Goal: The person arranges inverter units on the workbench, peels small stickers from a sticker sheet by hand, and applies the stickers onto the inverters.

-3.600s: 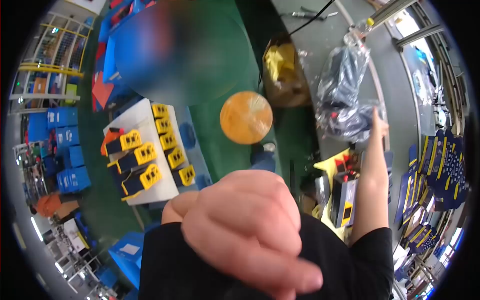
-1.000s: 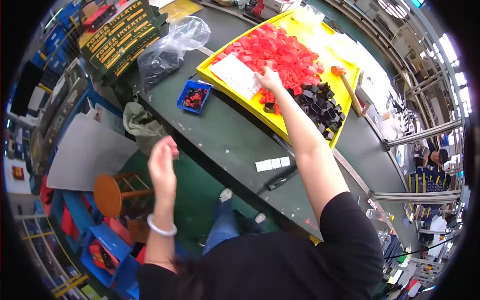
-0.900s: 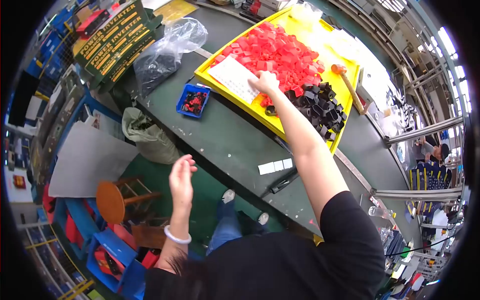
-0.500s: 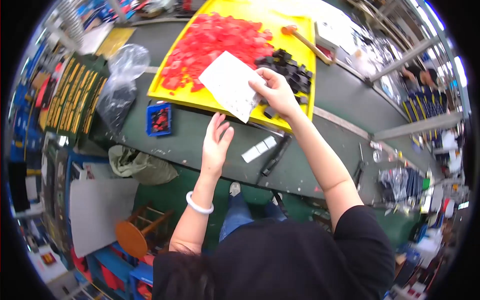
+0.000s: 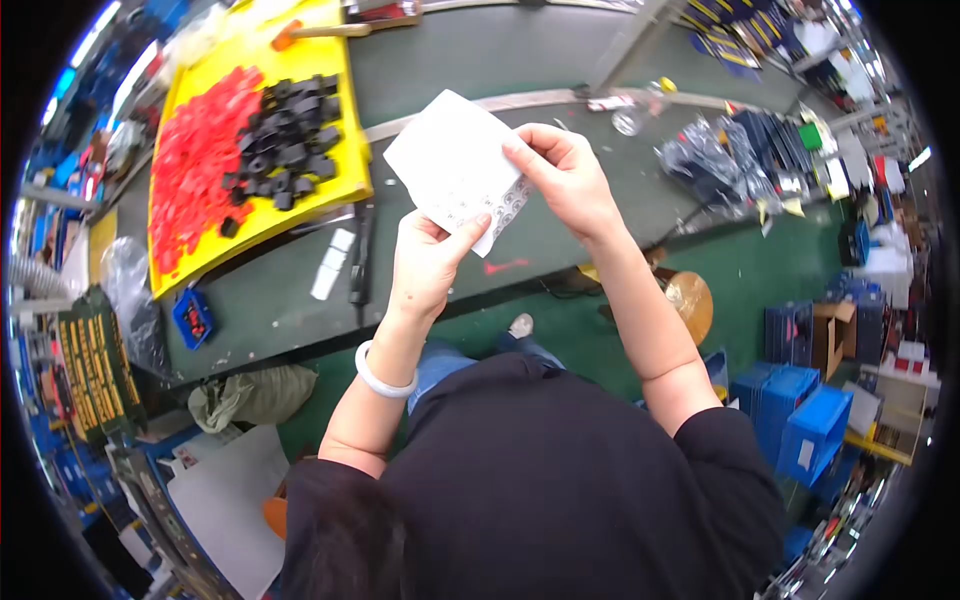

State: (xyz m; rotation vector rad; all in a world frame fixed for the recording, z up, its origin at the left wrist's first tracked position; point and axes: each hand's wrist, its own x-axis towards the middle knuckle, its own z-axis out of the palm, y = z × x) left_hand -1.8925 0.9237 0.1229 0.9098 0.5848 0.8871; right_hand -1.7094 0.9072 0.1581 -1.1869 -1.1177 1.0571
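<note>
A white sheet (image 5: 448,150) with small round printed marks near its lower edge is held up in front of me over the workbench. My left hand (image 5: 430,262) pinches its lower edge between thumb and fingers. The right side of the sheet is gripped by my right hand (image 5: 568,182), thumb on top. To the left, a yellow tray (image 5: 262,222) holds a heap of red parts (image 5: 195,165) and a pile of black parts (image 5: 290,135). A mallet (image 5: 318,33) lies across the tray's far end.
On the green bench (image 5: 440,60) are a strip of white labels (image 5: 332,264), a black tool (image 5: 361,262), a small blue bin (image 5: 192,318) and plastic-wrapped parts (image 5: 705,165). A round stool (image 5: 690,305) and blue crates (image 5: 812,435) stand right, a sack (image 5: 255,396) lower left.
The sheet has left the tray in my right hand, and my left hand has come up and taken its lower edge. My view has turned right, so the tray now appears farther left.
</note>
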